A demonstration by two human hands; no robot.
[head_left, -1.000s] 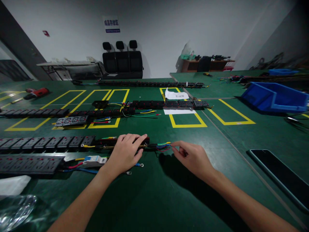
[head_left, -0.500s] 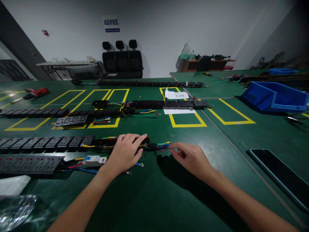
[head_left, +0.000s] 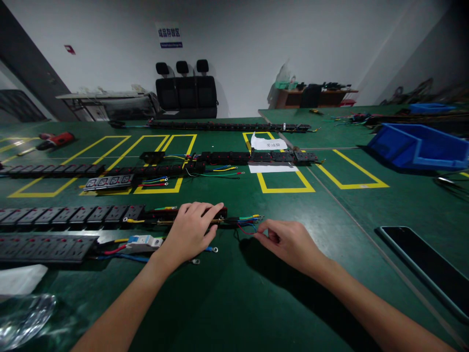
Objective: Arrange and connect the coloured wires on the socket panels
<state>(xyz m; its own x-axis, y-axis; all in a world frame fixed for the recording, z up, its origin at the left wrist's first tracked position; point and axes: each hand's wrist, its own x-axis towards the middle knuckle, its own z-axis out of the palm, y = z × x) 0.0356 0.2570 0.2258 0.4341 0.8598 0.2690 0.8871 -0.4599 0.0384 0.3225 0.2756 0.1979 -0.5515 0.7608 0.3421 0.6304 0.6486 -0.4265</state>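
My left hand (head_left: 193, 230) lies over the wired end of a black socket strip (head_left: 98, 215), thumb on the near side and fingers across the top, gripping it. Out of that end, to the right of my fingers, runs a bundle of coloured wires (head_left: 246, 220) with metal lugs. At the tip of a thin wire (head_left: 246, 231), bent toward me below the bundle, my right hand (head_left: 284, 239) pinches with thumb and index finger. A second socket strip (head_left: 47, 248) lies nearer me, its wires joined to a white breaker (head_left: 144, 243).
A phone (head_left: 427, 264) lies to the right, with a blue bin (head_left: 414, 146) beyond it. More socket strips (head_left: 54, 169) and a sheet of paper (head_left: 269, 143) lie farther back. A red power drill (head_left: 54, 141) is at the far left; clear plastic (head_left: 25, 320) sits at the near left.
My right hand has moved slightly down, drawing a thin wire away from the bundle; its thumb and index finger have closed together. My left hand stays on the strip.
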